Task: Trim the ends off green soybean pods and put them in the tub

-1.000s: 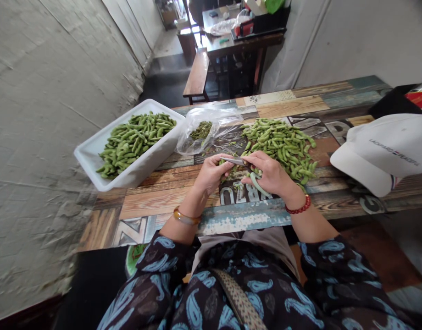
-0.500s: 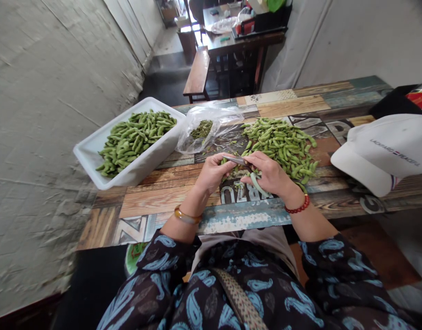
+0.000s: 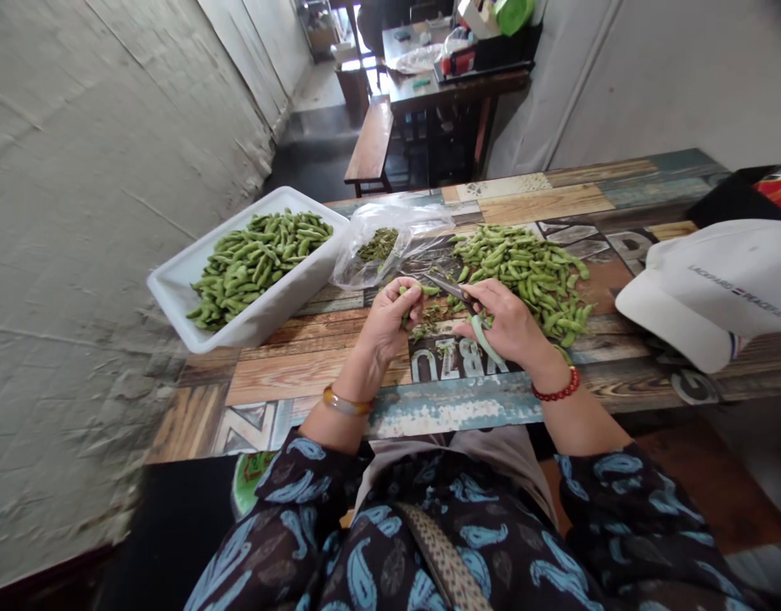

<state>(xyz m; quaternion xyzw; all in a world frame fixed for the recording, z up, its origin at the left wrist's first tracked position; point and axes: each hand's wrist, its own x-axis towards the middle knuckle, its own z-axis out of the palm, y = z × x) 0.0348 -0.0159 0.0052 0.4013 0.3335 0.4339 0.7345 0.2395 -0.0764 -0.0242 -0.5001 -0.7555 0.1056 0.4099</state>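
Between the thumb and fingers of my left hand (image 3: 390, 316) is a green edamame pod (image 3: 427, 290), its end sticking out to the right. My right hand (image 3: 502, 316) grips scissors (image 3: 483, 338) with pale green handles, the blades pointing left, close to the pod. Just beyond my right hand lies a heap of edamame pods (image 3: 524, 267) on the wooden-patterned table (image 3: 314, 352). Small trimmed bits (image 3: 432, 321) are scattered on the tabletop between my hands.
To the left stands a white plastic tub (image 3: 289, 301) holding many pods (image 3: 256, 263). Beside it is a clear plastic bag (image 3: 349, 263) with green scraps (image 3: 379, 244). A white cap (image 3: 709, 284) lies on the right. Farther off are a bench (image 3: 371, 140) and another table (image 3: 422, 93).
My hands have moved slightly apart. The scissor blades, which were at my left fingers, now sit away from them, and a pod shows in my left hand. The whole view has shifted a little.
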